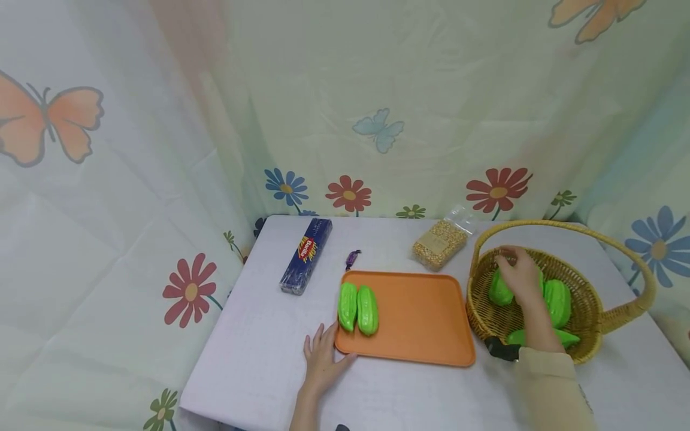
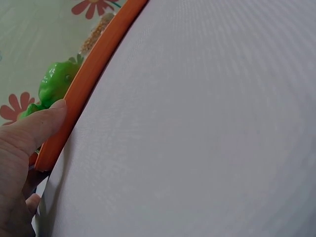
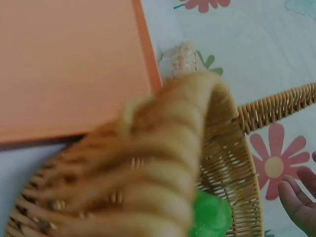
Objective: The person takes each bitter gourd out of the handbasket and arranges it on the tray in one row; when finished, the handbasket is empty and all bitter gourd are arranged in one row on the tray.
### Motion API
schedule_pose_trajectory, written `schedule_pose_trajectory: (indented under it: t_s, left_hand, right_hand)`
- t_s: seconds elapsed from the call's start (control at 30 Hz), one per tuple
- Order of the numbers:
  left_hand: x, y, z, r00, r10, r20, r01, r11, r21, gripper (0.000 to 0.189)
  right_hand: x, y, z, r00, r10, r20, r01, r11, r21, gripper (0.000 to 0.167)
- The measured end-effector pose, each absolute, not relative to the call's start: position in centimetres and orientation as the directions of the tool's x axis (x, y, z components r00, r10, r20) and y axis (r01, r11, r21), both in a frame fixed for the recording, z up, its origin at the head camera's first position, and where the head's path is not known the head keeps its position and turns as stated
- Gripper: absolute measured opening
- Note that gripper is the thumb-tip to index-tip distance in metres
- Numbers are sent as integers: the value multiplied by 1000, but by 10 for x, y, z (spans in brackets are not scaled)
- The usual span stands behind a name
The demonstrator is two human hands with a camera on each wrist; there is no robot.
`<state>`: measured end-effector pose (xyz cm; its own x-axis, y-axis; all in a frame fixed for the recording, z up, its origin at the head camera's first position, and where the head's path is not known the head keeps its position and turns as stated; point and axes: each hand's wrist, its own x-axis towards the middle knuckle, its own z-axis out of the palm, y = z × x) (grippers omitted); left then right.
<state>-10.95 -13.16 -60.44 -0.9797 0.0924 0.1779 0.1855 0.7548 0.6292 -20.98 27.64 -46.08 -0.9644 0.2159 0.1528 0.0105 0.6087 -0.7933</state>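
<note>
My left hand (image 1: 321, 363) rests at the near left corner of an orange tray (image 1: 415, 317), fingers spread. Its thumb (image 2: 58, 109) touches the tray's rim in the left wrist view. On the tray's left side, two long green ridged toy vegetables (image 1: 368, 310) lie side by side. Over a wicker basket (image 1: 487, 323) reaches my right hand (image 1: 520, 275), with nothing seen in it. Below and beside it in the basket are several green toy vegetables (image 1: 557, 302), partly covered by the hand and forearm. The right wrist view shows loosely bent fingers (image 3: 291, 197) beyond the basket.
A blue pasta box (image 1: 306, 257) lies at the back left. A purple-wrapped candy (image 1: 352, 259) sits behind the tray. Near the back edge is a clear bag of yellow grains (image 1: 439, 242). The basket's tall handle (image 1: 560, 224) arches over its opening.
</note>
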Motion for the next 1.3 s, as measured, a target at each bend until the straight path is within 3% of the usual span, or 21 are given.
schedule_pose_trajectory:
  t_s: [0.4, 0.97, 1.3]
  left_hand:
    - [-110, -132, -605, -979, 93, 183, 189, 752, 631, 82]
    - [-113, -132, -605, -984, 90, 152, 167, 757, 632, 83]
    - [-111, -132, -605, -974, 93, 207, 202, 769, 606, 81]
  right_hand:
    - [-223, 305, -471, -976, 213, 32, 114, 636, -763, 55]
    - [-237, 324, -469, -988, 147, -50, 135, 660, -739, 61]
    - [-243, 327, -486, -997, 56, -49, 73, 820, -568, 54]
